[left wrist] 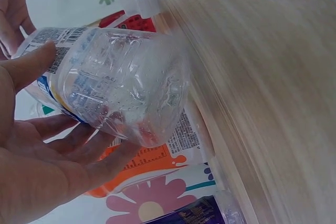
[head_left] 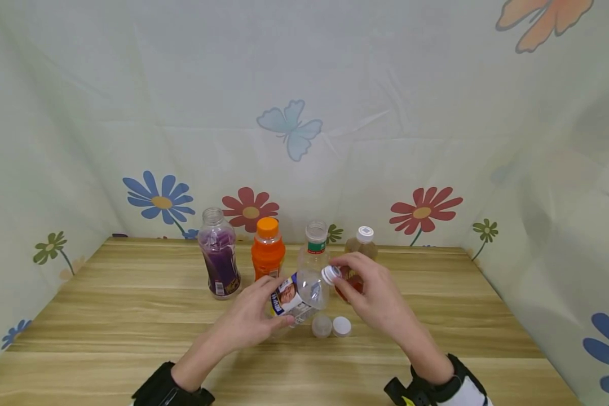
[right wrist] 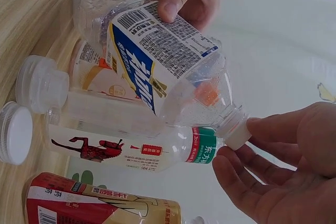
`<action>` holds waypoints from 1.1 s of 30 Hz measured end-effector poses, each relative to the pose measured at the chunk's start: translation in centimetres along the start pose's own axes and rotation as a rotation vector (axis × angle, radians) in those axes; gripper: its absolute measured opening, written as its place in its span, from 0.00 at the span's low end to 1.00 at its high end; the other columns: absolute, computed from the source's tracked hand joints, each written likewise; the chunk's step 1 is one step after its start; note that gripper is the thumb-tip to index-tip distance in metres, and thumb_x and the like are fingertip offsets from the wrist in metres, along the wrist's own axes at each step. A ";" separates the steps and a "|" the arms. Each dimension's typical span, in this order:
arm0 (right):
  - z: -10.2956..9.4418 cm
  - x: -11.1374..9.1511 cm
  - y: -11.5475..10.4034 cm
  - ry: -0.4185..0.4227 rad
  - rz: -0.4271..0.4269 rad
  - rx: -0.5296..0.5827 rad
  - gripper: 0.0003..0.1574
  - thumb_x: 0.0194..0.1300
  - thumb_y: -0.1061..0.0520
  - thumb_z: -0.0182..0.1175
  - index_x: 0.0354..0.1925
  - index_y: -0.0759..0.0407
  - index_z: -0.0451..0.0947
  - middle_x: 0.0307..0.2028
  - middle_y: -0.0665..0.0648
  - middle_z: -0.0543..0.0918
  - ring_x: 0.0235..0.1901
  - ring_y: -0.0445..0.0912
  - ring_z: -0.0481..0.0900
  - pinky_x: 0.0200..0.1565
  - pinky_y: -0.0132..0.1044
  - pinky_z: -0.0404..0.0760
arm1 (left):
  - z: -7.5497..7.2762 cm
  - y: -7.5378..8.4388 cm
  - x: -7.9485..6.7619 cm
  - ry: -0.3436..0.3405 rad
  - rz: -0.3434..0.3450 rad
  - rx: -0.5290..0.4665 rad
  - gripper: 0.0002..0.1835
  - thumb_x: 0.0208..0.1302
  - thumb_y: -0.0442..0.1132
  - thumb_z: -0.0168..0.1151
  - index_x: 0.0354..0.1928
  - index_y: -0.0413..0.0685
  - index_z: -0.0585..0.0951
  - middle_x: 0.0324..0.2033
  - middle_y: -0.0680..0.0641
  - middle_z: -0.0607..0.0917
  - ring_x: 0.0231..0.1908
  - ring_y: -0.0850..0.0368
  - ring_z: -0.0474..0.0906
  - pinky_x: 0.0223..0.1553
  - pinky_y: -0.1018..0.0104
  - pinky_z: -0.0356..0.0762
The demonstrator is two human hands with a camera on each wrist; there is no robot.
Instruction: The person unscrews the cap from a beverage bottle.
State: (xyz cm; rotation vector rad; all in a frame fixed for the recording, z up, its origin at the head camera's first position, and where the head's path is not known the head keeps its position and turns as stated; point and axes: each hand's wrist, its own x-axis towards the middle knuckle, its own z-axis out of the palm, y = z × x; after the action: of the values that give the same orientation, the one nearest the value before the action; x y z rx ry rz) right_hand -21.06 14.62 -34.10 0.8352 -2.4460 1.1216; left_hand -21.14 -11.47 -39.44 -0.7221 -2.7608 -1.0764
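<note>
A clear plastic bottle (head_left: 309, 290) with a white and blue label leans to the right above the table. My left hand (head_left: 251, 316) grips it around the label and lower body, thumb on the near side. In the left wrist view the bottle's base (left wrist: 157, 87) looks empty apart from droplets. My right hand (head_left: 373, 290) pinches the white cap (head_left: 331, 274) at the bottle's mouth between thumb and fingers. The right wrist view shows this cap (right wrist: 238, 135) on the neck. How tightly it sits there, I cannot tell.
Behind stand an uncapped purple-labelled bottle (head_left: 220, 265), an orange bottle (head_left: 268, 251) with orange cap, an uncapped clear bottle (head_left: 316, 237) with a green neck band and a white-capped brownish bottle (head_left: 362, 242). A translucent cap (head_left: 322, 326) and a white cap (head_left: 342, 326) lie in front.
</note>
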 end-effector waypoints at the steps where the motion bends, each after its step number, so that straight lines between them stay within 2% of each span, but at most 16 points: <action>1: 0.0 0.0 0.0 -0.001 -0.001 0.001 0.19 0.64 0.69 0.70 0.53 0.63 0.82 0.44 0.53 0.82 0.37 0.46 0.80 0.35 0.33 0.84 | 0.0 0.0 0.0 0.000 0.000 -0.001 0.40 0.59 0.48 0.78 0.69 0.38 0.74 0.52 0.48 0.79 0.46 0.54 0.76 0.53 0.52 0.79; 12: 0.0 0.0 -0.1 -0.011 0.010 0.021 0.20 0.63 0.69 0.71 0.54 0.62 0.82 0.44 0.53 0.82 0.38 0.48 0.80 0.36 0.33 0.85 | 0.0 -0.2 0.0 -0.007 0.000 -0.001 0.41 0.59 0.49 0.78 0.70 0.39 0.73 0.52 0.49 0.79 0.47 0.53 0.77 0.54 0.51 0.78; 17: 0.0 -0.1 -0.1 -0.001 0.028 0.023 0.20 0.65 0.65 0.71 0.55 0.63 0.81 0.44 0.53 0.82 0.38 0.47 0.80 0.37 0.34 0.85 | 0.0 -0.2 0.0 -0.007 0.000 -0.001 0.41 0.60 0.49 0.78 0.71 0.40 0.73 0.53 0.48 0.79 0.47 0.53 0.77 0.54 0.51 0.78; 23: 0.0 -0.1 -0.1 0.011 0.113 0.034 0.19 0.71 0.56 0.67 0.56 0.63 0.80 0.42 0.52 0.83 0.40 0.47 0.80 0.37 0.36 0.85 | 0.0 -0.2 0.0 -0.004 0.003 0.000 0.41 0.59 0.50 0.78 0.70 0.40 0.73 0.53 0.48 0.79 0.48 0.53 0.77 0.55 0.51 0.78; 28: 0.1 -0.1 -0.1 -0.002 0.191 0.035 0.18 0.74 0.51 0.64 0.54 0.62 0.80 0.37 0.52 0.82 0.36 0.48 0.79 0.36 0.35 0.83 | 0.0 -0.1 0.0 -0.003 0.002 0.001 0.40 0.59 0.50 0.78 0.69 0.40 0.74 0.53 0.49 0.79 0.48 0.53 0.77 0.55 0.50 0.78; 33: 0.1 0.0 -0.1 -0.025 0.226 0.043 0.16 0.75 0.49 0.63 0.51 0.58 0.82 0.34 0.51 0.80 0.32 0.47 0.78 0.32 0.35 0.80 | 0.0 -0.1 -0.1 0.004 0.003 0.011 0.39 0.58 0.50 0.79 0.68 0.42 0.75 0.53 0.49 0.79 0.48 0.53 0.77 0.55 0.50 0.78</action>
State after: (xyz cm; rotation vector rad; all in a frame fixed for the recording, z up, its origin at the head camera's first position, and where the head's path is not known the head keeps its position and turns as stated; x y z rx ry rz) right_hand -20.98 14.43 -34.10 0.5987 -2.5961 1.2520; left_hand -21.13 -11.59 -39.55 -0.7219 -2.7594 -1.0604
